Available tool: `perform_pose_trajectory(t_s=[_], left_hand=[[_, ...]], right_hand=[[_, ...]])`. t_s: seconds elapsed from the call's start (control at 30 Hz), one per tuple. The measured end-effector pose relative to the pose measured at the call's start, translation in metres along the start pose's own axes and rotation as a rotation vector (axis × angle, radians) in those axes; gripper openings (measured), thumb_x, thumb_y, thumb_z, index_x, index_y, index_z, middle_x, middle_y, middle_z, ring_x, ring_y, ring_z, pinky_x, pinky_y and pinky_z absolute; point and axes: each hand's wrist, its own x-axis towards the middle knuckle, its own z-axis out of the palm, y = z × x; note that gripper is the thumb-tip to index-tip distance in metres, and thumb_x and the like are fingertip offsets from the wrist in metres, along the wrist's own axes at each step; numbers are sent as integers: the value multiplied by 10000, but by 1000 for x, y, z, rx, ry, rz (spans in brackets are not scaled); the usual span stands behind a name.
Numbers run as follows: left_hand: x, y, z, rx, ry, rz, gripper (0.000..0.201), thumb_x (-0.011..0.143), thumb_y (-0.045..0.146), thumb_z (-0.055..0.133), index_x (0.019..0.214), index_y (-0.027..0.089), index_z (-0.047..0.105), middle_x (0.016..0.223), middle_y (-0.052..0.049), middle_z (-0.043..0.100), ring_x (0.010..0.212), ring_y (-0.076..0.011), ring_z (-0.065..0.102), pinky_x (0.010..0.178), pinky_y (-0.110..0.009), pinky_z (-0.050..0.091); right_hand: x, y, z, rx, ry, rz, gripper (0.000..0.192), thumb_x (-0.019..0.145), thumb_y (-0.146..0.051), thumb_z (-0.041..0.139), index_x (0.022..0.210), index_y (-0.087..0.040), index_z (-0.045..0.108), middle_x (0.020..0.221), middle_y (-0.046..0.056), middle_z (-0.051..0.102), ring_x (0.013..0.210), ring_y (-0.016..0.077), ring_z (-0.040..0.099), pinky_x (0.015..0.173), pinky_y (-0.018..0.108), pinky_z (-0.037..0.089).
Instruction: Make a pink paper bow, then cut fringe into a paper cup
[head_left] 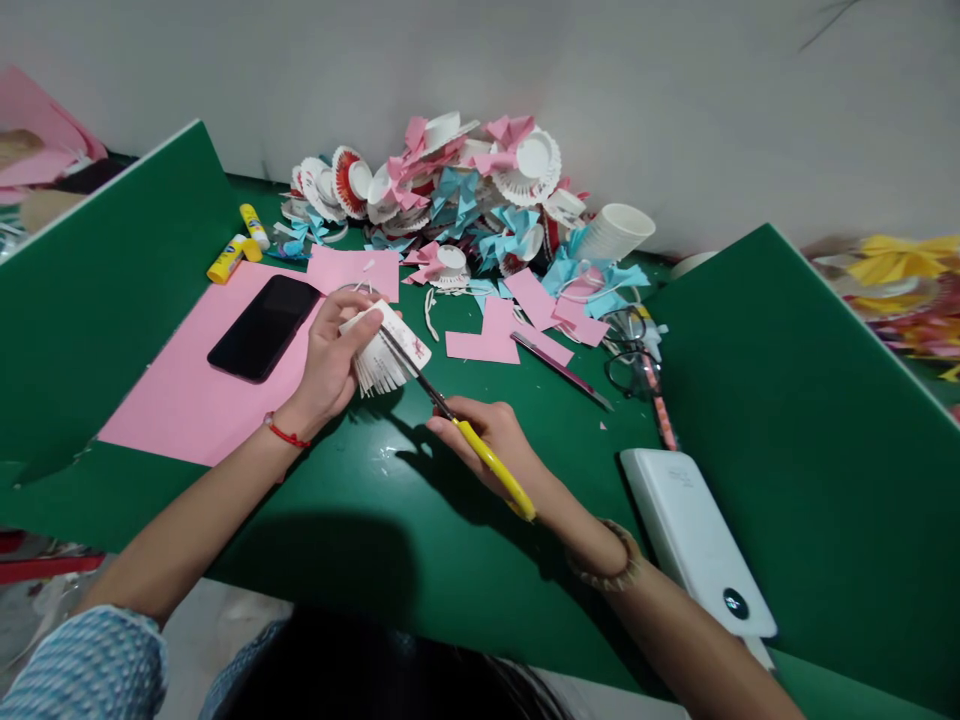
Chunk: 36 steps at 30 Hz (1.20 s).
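Green partitions (810, 450) stand along the left and right edges of the bench (450, 570). A heap of paper-plate crafts (457, 205) with pink and blue bows fills the middle of its far edge, nested white cups (619, 235) beside it toward the far right corner. Yellow glue sticks (226, 260) lie near the far left corner; closer in, a black phone (264, 328) rests on a pink sheet (187, 390). Eyeglasses (628, 350) and a white power bank (694, 530) line the right edge. Pink cards (472, 347) lie just beyond the hands. Above mid-bench, the left hand (334, 350) pinches a white fringed paper piece (371, 365), fingers closed; the right hand (504, 430) grips yellow-handled scissors (495, 465), blades against the piece.
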Motion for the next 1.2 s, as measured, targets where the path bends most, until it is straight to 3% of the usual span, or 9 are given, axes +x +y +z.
perform_pose_trajectory(t_s=[0.13,0.23,0.47,0.87,1.07,1.2], left_hand=[[3,-2,-3,-6,13,-26,361,587,348,849,754,214,559,909,29,664,905,-129,658,780,-234,534],[6,1,-4,-39,53,6,362,598,360,840,756,221,545,827,23,673,945,-168,670,810,-277,543],[9,11,-2,-24,78,74,393,622,425,812,781,228,511,855,-15,682,1117,-251,620,889,-364,531],[4,8,2,-6,28,67,410,610,414,824,795,223,512,801,15,692,995,-211,686,852,-305,548],[4,8,2,-25,25,57,399,595,396,839,785,230,531,754,28,684,807,-184,713,733,-292,567],[3,7,2,-27,23,47,390,598,396,838,791,229,543,754,27,672,803,-182,709,689,-277,560]], right_hand=[[-1,1,-3,-37,-50,20,508,854,-649,473,790,-153,558,528,-57,396,489,81,276,472,225,261],[-1,-2,-14,8,-183,-9,579,822,-717,455,950,-157,528,601,-42,456,520,99,355,500,235,302],[-4,0,-30,114,-333,-46,648,825,-791,287,970,-182,456,640,-34,436,558,117,343,509,254,291],[-5,-6,-29,83,-296,-49,639,832,-775,326,998,-175,469,647,-30,469,563,121,384,532,258,313],[-3,-9,-30,67,-301,-34,618,836,-767,337,970,-176,459,635,-34,452,553,118,376,524,258,310],[-3,-10,-30,49,-296,-27,627,835,-770,328,961,-171,462,645,-30,454,560,119,378,528,256,316]])
